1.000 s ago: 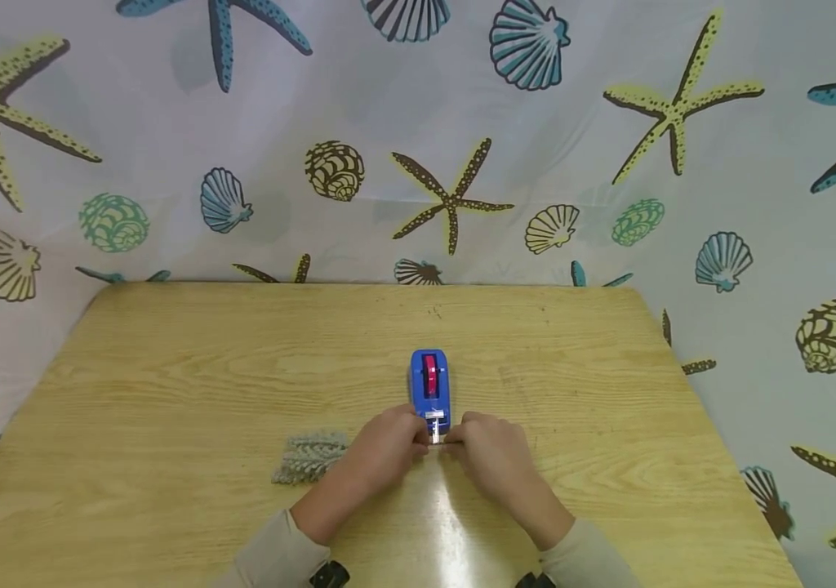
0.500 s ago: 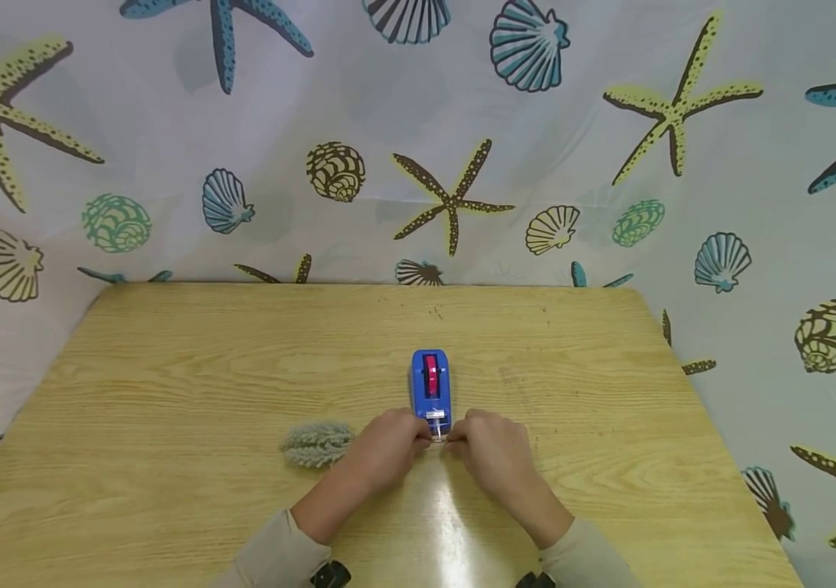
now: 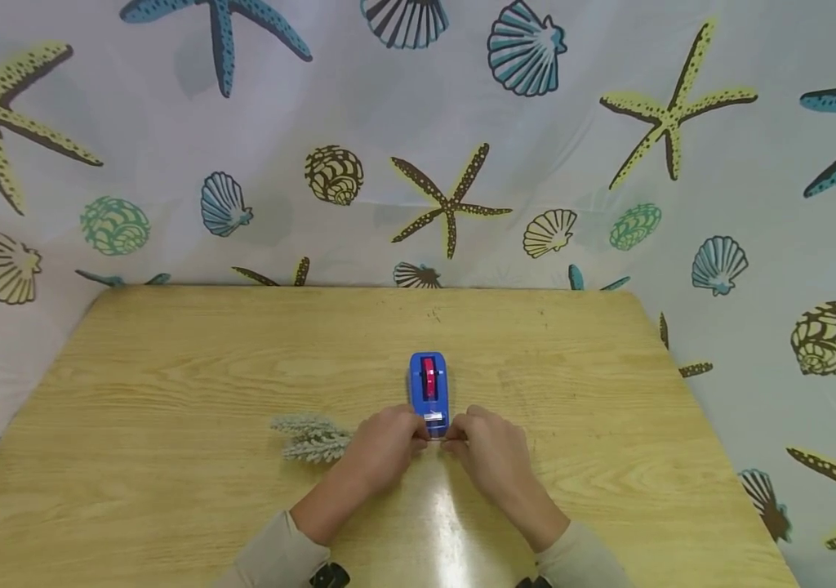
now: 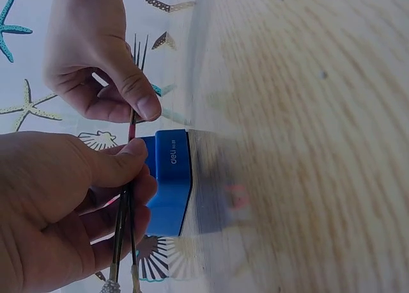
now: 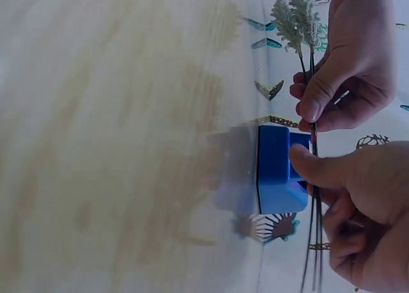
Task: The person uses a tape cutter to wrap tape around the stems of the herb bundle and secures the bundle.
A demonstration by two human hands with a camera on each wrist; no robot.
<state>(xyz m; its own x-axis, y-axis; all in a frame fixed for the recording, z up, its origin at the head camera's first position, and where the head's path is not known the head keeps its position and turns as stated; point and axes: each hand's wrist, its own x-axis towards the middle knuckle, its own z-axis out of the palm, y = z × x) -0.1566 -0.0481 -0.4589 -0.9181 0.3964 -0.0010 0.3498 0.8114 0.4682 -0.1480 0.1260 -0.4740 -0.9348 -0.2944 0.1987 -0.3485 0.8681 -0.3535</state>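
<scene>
Several thin dark stems with pale green, fuzzy flower heads [image 3: 313, 438] lie crosswise between both hands. My left hand [image 3: 386, 445] pinches the stems [image 5: 312, 206] on the side nearer the heads. My right hand [image 3: 490, 447] pinches them a short way along, thumb against fingers, with the bare stem ends [image 4: 142, 53] passing beyond it. Just past the fingertips stands a blue tape dispenser [image 3: 429, 407] with a red-cored roll [image 3: 429, 377]. A short clear strip of tape spans from its front to the stems between the two hands. A reddish patch shows on the stems there.
The wooden table [image 3: 242, 351] reaches back to a white cloth [image 3: 271, 114] printed with starfish and shells, which also hangs at both sides. Light glares off the tabletop in front of the hands.
The flower heads have turned and shifted slightly away from me, spreading differently. The tape strip between dispenser and stems looks shorter. Both hands stay nearly in place.
</scene>
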